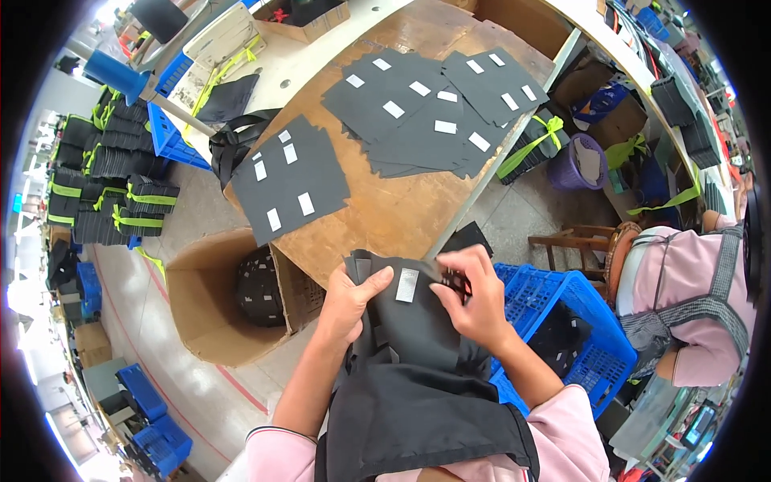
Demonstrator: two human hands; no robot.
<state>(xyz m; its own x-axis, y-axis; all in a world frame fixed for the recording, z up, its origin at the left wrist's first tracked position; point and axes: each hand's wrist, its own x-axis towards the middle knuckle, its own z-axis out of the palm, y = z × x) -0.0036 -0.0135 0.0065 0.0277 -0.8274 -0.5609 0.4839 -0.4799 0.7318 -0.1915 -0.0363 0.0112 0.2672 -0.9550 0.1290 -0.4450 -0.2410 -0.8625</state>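
Note:
My left hand (pixel 351 304) grips a black fabric panel (pixel 397 321) by its upper left part, thumb pressed on top. A white label (pixel 407 285) sits near the panel's top edge. The panel hangs bent over my lap, above a black apron (pixel 426 410). At the panel's upper right corner, my right hand (pixel 475 299) is closed, thumb and fingers curled together. Something small and dark shows between its fingers; whether it is a tool or panel edge I cannot make out. Beyond both hands, similar labelled black panels (pixel 409 112) lie overlapped on the wooden table, with another group (pixel 293 181) at its left.
A cardboard box (pixel 201 297) with dark pieces stands left of my arm; a blue crate (pixel 594 321) stands at right. Bundles tied with yellow-green strips (pixel 120 169) are stacked far left. A person in pink (pixel 683 281) sits at right, near a purple basket (pixel 574 169).

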